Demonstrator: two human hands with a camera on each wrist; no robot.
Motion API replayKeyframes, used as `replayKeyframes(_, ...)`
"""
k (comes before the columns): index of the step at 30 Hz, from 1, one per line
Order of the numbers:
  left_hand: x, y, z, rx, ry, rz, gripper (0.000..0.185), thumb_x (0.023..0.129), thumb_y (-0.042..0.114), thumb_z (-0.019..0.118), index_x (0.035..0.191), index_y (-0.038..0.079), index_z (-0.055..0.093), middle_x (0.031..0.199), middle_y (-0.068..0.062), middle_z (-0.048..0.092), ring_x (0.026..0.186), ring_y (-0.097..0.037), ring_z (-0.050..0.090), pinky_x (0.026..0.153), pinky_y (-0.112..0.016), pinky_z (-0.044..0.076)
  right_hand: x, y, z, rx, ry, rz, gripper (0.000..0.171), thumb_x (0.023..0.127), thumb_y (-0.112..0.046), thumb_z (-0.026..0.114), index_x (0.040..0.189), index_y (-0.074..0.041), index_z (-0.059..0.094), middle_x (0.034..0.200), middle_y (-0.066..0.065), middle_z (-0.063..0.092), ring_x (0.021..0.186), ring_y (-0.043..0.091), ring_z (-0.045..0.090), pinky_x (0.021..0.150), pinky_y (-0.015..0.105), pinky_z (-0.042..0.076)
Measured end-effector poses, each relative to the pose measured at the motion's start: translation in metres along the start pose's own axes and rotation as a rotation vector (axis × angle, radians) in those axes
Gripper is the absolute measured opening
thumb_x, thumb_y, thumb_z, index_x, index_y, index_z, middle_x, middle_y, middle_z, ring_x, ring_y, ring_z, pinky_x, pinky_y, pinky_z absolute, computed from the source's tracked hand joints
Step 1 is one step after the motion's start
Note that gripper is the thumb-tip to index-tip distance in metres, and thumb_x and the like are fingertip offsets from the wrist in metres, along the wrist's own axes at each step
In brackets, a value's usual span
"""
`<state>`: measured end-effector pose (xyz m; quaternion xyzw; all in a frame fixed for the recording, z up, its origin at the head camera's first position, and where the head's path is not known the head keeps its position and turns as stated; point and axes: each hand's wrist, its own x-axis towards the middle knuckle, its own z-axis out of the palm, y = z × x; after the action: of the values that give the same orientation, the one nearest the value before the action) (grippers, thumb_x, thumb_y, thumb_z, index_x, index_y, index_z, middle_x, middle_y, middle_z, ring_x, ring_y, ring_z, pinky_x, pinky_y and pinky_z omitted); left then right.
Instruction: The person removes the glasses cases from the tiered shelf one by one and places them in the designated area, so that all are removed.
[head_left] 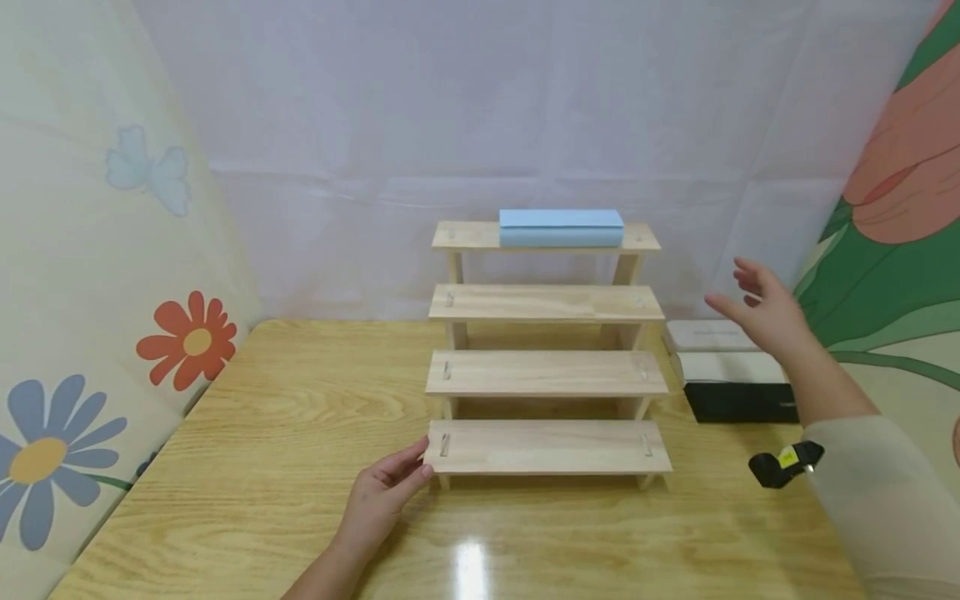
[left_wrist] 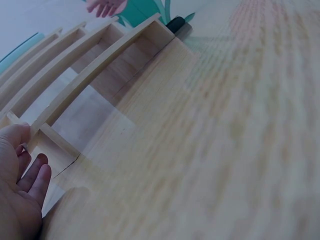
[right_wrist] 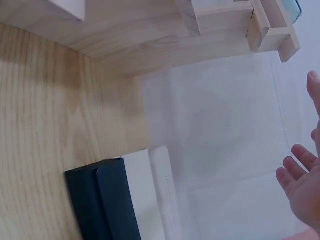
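Observation:
A wooden stepped stand [head_left: 551, 371] with several shelves rises on the table. My left hand [head_left: 378, 500] holds the left end of its lowest shelf [head_left: 547, 448], thumb at the front corner and fingers at the side edge; the left wrist view shows the thumb [left_wrist: 17, 134] against the wood. On the top shelf lies a light blue case [head_left: 561, 228], right of the middle. My right hand [head_left: 765, 312] is in the air to the right of the stand, fingers spread loosely and nothing in them, seen also at the right edge of the right wrist view.
Beside the stand on the right, a black case [head_left: 738, 402], a white case [head_left: 731, 367] and a paler case [head_left: 705, 335] lie in a row on the wood-grain table [head_left: 322, 400]. A white cloth [head_left: 360, 100] hangs behind; flowered panels [head_left: 67, 250] flank both sides.

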<state>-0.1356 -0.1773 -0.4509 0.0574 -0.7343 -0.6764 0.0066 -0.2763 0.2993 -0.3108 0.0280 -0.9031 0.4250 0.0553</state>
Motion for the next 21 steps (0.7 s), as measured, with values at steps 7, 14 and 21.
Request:
replayKeyframes(7, -0.001, -0.001, 0.000, 0.003, 0.011, 0.027, 0.041, 0.086, 0.002, 0.071, 0.125, -0.005, 0.061, 0.108, 0.026, 0.067, 0.096, 0.004, 0.065, 0.084, -0.014, 0.056, 0.009, -0.019, 0.003, 0.017, -0.008, -0.003, 0.091, 0.095, -0.045, 0.060, 0.158, -0.011, 0.005, 0.161, 0.026, 0.013, 0.145, 0.050, 0.019, 0.117, 0.062, 0.024)
replayKeyframes(14, -0.001, -0.001, 0.000, 0.006, 0.015, 0.031, 0.041, 0.086, 0.002, 0.071, 0.125, -0.005, 0.061, 0.108, 0.027, 0.067, 0.097, 0.004, 0.065, 0.085, -0.014, 0.055, 0.018, -0.036, 0.004, 0.021, -0.027, -0.006, 0.094, 0.092, -0.052, 0.061, 0.159, -0.016, 0.006, 0.163, 0.021, 0.013, 0.145, 0.049, 0.019, 0.118, 0.062, 0.024)
replayKeyframes(21, -0.001, -0.002, 0.000, 0.003, 0.010, 0.032, 0.041, 0.086, 0.002, 0.071, 0.125, -0.005, 0.061, 0.107, 0.027, 0.067, 0.097, 0.004, 0.065, 0.084, -0.014, 0.055, 0.027, -0.051, 0.008, 0.010, -0.031, -0.036, 0.094, 0.091, -0.053, 0.061, 0.159, -0.018, 0.007, 0.163, 0.019, 0.015, 0.146, 0.047, 0.021, 0.118, 0.061, 0.025)
